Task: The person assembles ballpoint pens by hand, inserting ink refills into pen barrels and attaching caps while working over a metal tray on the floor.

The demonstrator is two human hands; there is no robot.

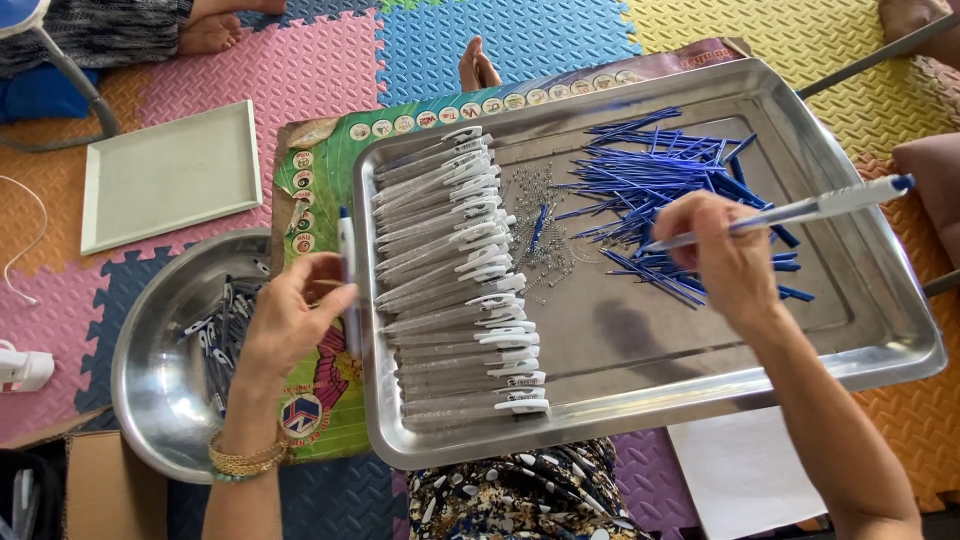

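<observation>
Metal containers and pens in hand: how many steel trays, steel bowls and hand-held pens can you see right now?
Steel tray: 1
Steel bowl: 1
Pen in the left hand, upright: 1
Pen in the right hand, pointing right: 1
Total: 4

the right hand (pixel 722 255) pinches a grey pen barrel with white clip and blue tip (pixel 790 212), lying slanted, tip toward the far right over the tray. the left hand (pixel 290 310) holds a white pen part with blue end (pixel 348 285) upright, left of the tray.
</observation>
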